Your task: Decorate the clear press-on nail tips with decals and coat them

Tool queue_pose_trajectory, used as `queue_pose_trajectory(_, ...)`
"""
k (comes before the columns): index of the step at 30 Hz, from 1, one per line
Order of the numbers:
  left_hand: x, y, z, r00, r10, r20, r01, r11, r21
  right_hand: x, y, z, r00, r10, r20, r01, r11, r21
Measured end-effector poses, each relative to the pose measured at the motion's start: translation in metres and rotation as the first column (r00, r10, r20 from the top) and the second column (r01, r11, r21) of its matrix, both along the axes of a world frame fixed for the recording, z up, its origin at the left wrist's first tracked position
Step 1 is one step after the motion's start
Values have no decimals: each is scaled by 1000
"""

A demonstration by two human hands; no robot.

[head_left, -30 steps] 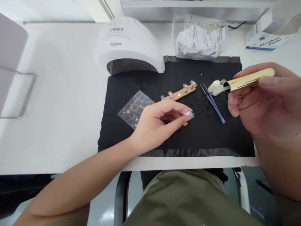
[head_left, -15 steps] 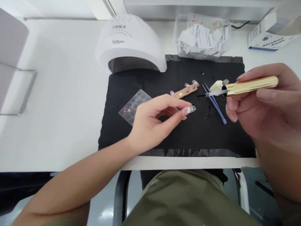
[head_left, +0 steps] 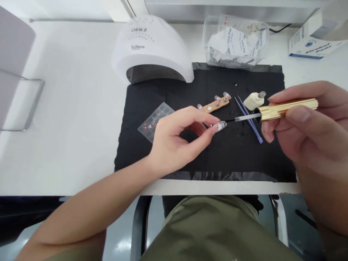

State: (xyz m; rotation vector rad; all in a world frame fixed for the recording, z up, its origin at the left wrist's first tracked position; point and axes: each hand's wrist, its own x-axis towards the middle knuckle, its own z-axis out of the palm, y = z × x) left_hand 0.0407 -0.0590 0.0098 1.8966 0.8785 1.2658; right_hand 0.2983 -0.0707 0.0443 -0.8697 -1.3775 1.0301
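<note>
Between thumb and fingertips, my left hand [head_left: 181, 139] pinches a clear false nail [head_left: 219, 126] with red, white and blue decoration. My right hand [head_left: 312, 123] grips the gold handle of a nail polish brush [head_left: 285, 108]. Its dark bristles reach the false nail's edge and seem to touch it. Beyond my left hand lies a wooden strip [head_left: 217, 106] bearing more decorated false nails. Purple tweezers [head_left: 252, 125] rest under the brush, near a cream bottle-shaped piece [head_left: 253, 101]. A clear sticker sheet [head_left: 154, 121] is partly hidden by my left hand.
A white nail lamp [head_left: 154, 47] stands at the back left of the black mat [head_left: 141, 156]. Behind the mat are a clear plastic box [head_left: 236, 43] of alcohol pad packets and an alcohol pads carton [head_left: 312, 45]. A metal frame [head_left: 35, 105] is at the far left.
My right hand has brought the brush slightly down and left, so its bristles now meet the false nail. My left hand stays nearly in place, still pinching the nail.
</note>
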Motion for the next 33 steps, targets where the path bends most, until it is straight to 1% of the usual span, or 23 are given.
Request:
queue_pose_trajectory(5, -3, 1, 1, 996, 11, -90, -2, 995, 98, 3, 1, -7, 999, 39, 31, -41, 997, 64)
queue_pose_trajectory(10, -5, 2, 2, 993, 8, -118, 9, 990, 140, 2, 1, -10, 997, 31, 75, -38, 995, 95)
queue_pose_trajectory(14, -5, 3, 2, 992, -1, -123, 19, 989, 147, 2, -1, -8, 993, 1, 115, -11, 996, 92)
queue_pose_trajectory(20, -4, 2, 1, 990, -1, -140, 20, 991, 134, 2, -4, -7, 988, -1, 156, -15, 995, 101)
queue_pose_trajectory(24, -4, 1, 1, 988, 16, -153, 7, 989, 149, 1, -5, -8, 986, -11, 164, -3, 997, 80)
queue_pose_trajectory(33, -5, 1, 2, 985, 32, -167, -5, 987, 159, 1, -4, -8, 983, -11, 181, -6, 996, 94)
